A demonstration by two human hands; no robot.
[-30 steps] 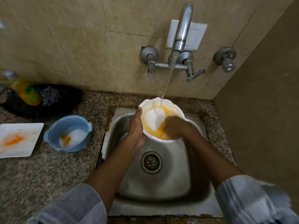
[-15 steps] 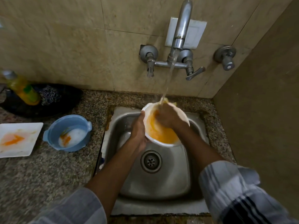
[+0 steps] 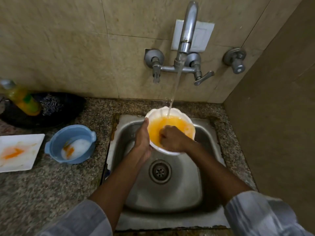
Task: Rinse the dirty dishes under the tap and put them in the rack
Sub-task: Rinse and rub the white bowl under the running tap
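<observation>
A white scalloped bowl (image 3: 177, 114) smeared with orange residue hangs over the steel sink (image 3: 170, 193), under the running tap (image 3: 187, 31). My left hand (image 3: 142, 138) grips the bowl's left rim. My right hand (image 3: 172, 138) is inside the bowl with its fingers curled against the orange-coated inner wall. The water stream lands at the bowl's far side. On the counter to the left stand a blue bowl (image 3: 56, 142) with white and orange leftovers and a white square plate (image 3: 25, 160) with an orange smear. No rack is in view.
A dark round basin (image 3: 68, 106) at the back left holds a yellow soap bottle (image 3: 22, 101) and a steel scrubber (image 3: 51, 104). A second valve (image 3: 236, 60) sticks out of the tiled wall. A brown side wall (image 3: 276, 116) closes off the right.
My right hand has slid from the bowl's far rim under the stream back down to its middle. The bowl has tilted flatter and shows more orange water.
</observation>
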